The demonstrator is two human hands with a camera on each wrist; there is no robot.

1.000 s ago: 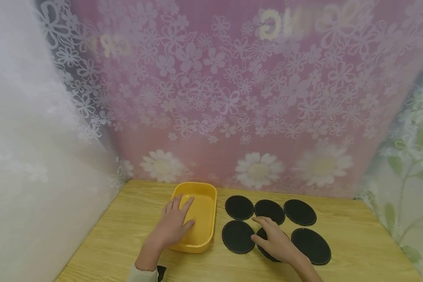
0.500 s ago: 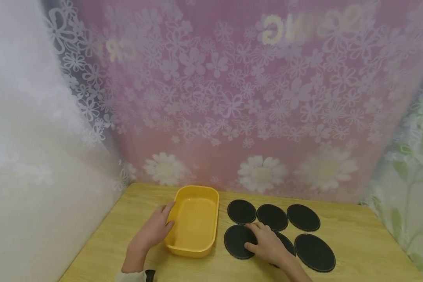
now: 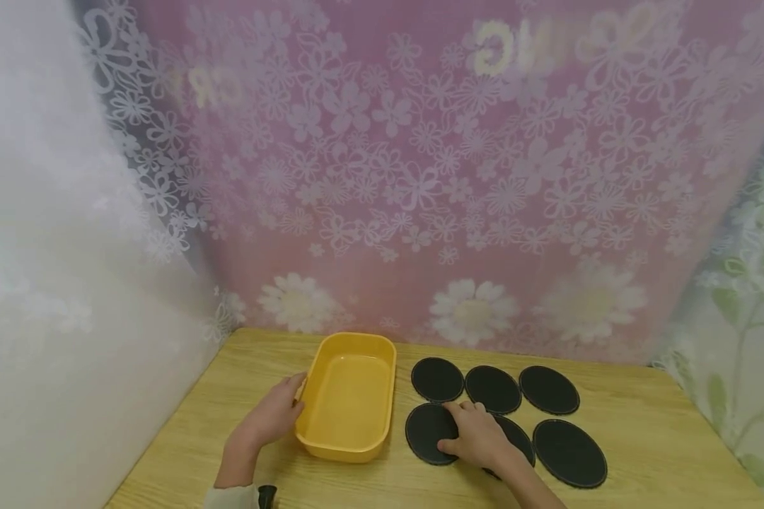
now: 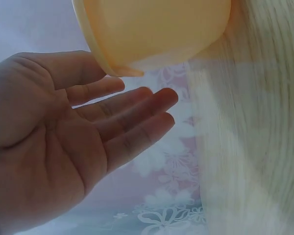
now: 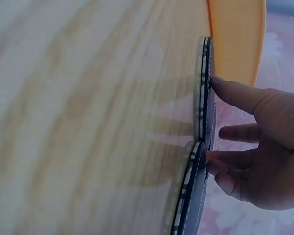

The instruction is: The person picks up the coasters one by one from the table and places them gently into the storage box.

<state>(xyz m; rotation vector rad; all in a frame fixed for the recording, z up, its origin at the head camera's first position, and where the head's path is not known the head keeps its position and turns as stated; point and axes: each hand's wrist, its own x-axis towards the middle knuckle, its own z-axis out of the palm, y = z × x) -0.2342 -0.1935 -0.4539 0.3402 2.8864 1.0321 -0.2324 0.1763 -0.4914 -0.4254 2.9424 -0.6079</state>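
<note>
Several fingers of the right hand [image 3: 476, 437] arch loosely over the front-left disc [image 3: 425, 433], gripping nothing: the thumb touches its upper face, while other fingertips lie near its meeting with the front-middle disc [image 3: 516, 437]; whether they press cannot be told. So thin a disc, flat on the tabletop [image 3: 662, 438], offers only a narrow edge, which would explain the shallow spread. Fingers of the left hand [image 3: 270, 417] are extended and relaxed, clasping nothing; the thumb meets the rim of the tray [image 3: 346, 455], probably to steady its left side. The tray stands upright left of the discs, one long side toward them, seemingly so that both lie within reach. Beyond the right hand are the rear-left disc [image 3: 437, 379], rear-middle disc [image 3: 492, 389] and rear-right disc [image 3: 550, 389]; the front-right disc [image 3: 569, 453] lies beside the forearm. All six form two rows of three, edges touching or nearly so; a single layer presumably lets each be reached separately. Outermost: a pale sleeve [image 3: 232, 497] at the left wrist and, behind the tabletop, a pink floral backdrop [image 3: 414, 141].
</note>
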